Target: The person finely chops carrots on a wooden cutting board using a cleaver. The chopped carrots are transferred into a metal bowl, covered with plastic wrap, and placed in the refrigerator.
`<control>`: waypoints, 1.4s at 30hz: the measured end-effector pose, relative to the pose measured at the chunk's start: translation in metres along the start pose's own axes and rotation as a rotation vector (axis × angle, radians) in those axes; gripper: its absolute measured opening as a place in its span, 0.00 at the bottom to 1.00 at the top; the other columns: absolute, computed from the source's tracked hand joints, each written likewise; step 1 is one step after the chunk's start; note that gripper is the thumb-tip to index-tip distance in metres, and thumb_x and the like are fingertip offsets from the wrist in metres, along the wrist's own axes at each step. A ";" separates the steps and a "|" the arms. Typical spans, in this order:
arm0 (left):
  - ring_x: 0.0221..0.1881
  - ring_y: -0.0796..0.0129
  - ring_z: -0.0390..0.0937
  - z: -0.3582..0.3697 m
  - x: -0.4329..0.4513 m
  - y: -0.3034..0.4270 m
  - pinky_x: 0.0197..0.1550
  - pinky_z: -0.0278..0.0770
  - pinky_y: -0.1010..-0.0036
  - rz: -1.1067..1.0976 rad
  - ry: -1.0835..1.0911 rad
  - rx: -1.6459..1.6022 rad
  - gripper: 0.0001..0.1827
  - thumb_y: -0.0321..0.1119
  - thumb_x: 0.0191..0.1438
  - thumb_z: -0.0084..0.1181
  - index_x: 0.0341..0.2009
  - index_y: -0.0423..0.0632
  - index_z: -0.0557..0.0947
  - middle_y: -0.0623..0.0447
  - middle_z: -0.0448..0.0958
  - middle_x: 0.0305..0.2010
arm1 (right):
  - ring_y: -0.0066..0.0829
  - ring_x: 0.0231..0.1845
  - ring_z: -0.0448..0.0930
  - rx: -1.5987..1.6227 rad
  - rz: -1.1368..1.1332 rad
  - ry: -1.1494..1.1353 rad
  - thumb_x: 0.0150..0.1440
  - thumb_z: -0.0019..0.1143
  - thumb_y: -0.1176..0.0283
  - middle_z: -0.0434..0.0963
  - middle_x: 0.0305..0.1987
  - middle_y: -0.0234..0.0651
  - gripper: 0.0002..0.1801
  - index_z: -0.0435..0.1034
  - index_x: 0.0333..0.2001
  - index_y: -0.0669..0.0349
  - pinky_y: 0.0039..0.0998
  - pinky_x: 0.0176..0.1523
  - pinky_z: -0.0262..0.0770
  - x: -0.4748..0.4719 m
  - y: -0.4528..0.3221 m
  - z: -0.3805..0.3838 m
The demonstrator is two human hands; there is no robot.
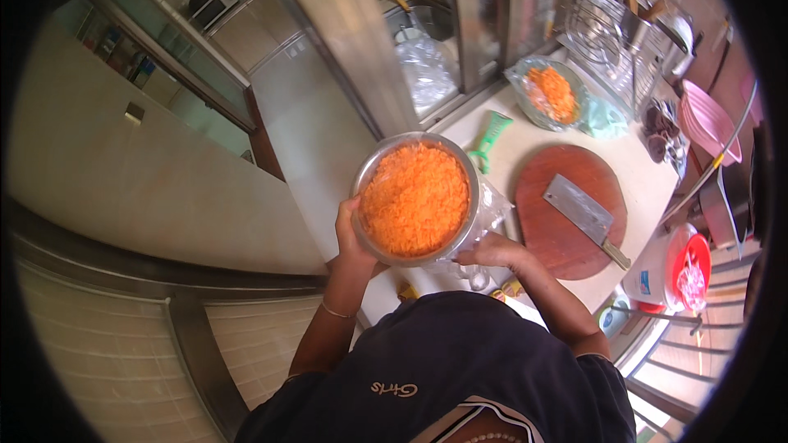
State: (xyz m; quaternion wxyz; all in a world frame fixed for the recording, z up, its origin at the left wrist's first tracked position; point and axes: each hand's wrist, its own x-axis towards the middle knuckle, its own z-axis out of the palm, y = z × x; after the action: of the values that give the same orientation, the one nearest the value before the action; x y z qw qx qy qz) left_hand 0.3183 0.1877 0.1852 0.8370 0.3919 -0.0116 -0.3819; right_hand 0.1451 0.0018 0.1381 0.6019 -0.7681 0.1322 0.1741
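Observation:
A round metal bowl point(362, 175) full of finely shredded orange carrot point(418, 200) is held up in front of my body. My left hand point(355, 237) grips its left side, the thumb up at the rim. At the bowl's lower right, my right hand point(495, 250) holds a loose part of clear plastic film point(492, 203), its fingertips close under the rim. The film hangs down the bowl's right side; how far it reaches over the carrot is hard to tell.
On the counter point(474, 120) are a round wooden cutting board point(554, 258) bearing a cleaver point(578, 209), a green peeler point(492, 135), and a plastic-lined glass bowl point(529, 101) with more shredded carrot point(553, 92). A wire dish rack point(600, 43) stands behind, a red-rimmed bucket point(655, 271) at right.

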 end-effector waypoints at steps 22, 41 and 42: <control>0.53 0.51 0.74 -0.261 -0.004 0.193 0.57 0.72 0.61 -0.053 0.410 -0.112 0.28 0.42 0.55 0.45 0.57 0.36 0.71 0.39 0.74 0.55 | 0.28 0.45 0.77 0.333 -0.023 -0.571 0.53 0.53 0.68 0.76 0.43 0.41 0.21 0.71 0.48 0.71 0.27 0.47 0.74 0.409 -0.196 0.126; 0.60 0.51 0.68 -0.324 0.219 0.384 0.61 0.67 0.59 0.014 0.407 0.159 0.36 0.49 0.53 0.49 0.60 0.36 0.66 0.39 0.69 0.60 | 0.24 0.43 0.77 0.605 -0.303 -0.784 0.64 0.47 0.67 0.75 0.44 0.36 0.13 0.71 0.48 0.62 0.26 0.46 0.77 0.677 -0.318 0.087; 0.60 0.52 0.68 -0.337 0.235 0.394 0.61 0.66 0.60 0.013 0.378 0.179 0.36 0.48 0.54 0.49 0.61 0.36 0.66 0.39 0.68 0.60 | 0.24 0.43 0.78 0.639 -0.285 -0.770 0.64 0.47 0.67 0.75 0.44 0.36 0.13 0.71 0.48 0.62 0.26 0.46 0.78 0.692 -0.325 0.083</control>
State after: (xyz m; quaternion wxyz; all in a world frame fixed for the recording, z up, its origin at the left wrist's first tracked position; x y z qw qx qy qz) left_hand 0.8400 0.4115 0.1484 0.7885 0.5293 0.1093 -0.2935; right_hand 0.8964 0.1647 0.1105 0.8290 -0.4368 -0.1582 0.3112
